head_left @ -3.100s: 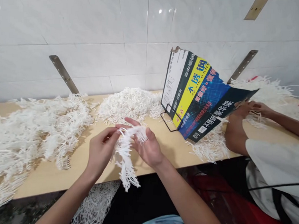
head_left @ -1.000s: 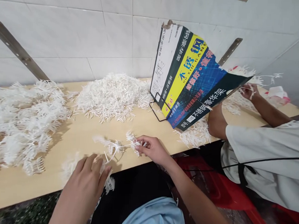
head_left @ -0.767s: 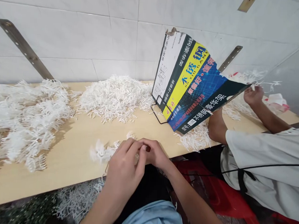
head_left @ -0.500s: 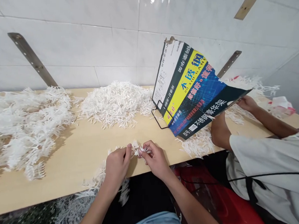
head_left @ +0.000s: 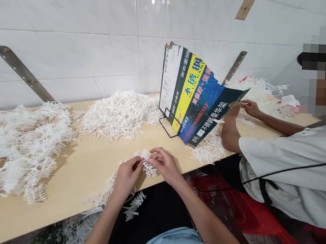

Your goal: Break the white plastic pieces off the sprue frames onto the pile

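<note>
Over the table's near edge, my left hand (head_left: 129,171) pinches a cluster of white plastic pieces (head_left: 147,167) between thumb and fingers. The cluster is a branching strip with many thin prongs. Opposite, my right hand (head_left: 164,165) has its bent fingers around the right side of the same cluster, the index finger raised a little. Its fingertips partly hide the prongs. More white strips (head_left: 110,186) lie beside and under my left wrist, and a loose strand (head_left: 135,206) hangs over my dark-clothed lap.
A large tangle of white strips (head_left: 22,147) covers the left of the table (head_left: 89,180). Behind my hands rises a heap of small white pieces (head_left: 122,114). A printed cardboard sheet (head_left: 193,98) stands upright at right, propped by a black wire stand (head_left: 168,129). Beyond it, a co-worker's arms (head_left: 232,134) reach over the table.
The view has shifted, showing more of the co-worker at right. My right fingers have loosened and lifted slightly, and more of the prongs show below them.
</note>
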Motion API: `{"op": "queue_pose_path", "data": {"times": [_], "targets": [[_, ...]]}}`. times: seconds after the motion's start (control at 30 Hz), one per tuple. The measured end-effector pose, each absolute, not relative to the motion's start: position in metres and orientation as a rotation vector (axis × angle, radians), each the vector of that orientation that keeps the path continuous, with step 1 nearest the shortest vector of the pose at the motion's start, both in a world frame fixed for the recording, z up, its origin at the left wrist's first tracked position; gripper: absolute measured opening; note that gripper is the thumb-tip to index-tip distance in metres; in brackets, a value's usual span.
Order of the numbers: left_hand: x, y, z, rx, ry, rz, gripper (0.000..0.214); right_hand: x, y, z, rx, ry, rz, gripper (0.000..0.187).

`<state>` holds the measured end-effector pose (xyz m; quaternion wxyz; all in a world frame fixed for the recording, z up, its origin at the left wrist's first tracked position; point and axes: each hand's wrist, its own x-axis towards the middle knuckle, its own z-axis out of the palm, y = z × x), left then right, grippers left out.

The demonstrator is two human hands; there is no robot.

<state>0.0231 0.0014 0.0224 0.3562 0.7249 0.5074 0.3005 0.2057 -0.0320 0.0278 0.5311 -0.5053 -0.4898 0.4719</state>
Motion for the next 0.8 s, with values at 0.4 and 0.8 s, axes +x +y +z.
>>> {"op": "queue_pose_path", "data": {"times": [0.4, 0.8], "targets": [[0.03, 0.001, 0.023, 2.183, 1.376, 0.552, 0.032, 0.199, 0.009, 0.011, -1.626, -1.283, 0.772, 0.03], [0.029, 0.001, 0.022, 2.002, 1.482, 0.693, 0.039, 0.232, 0.073, 0.038, -1.5, -1.504, 0.537, 0.032]]}}
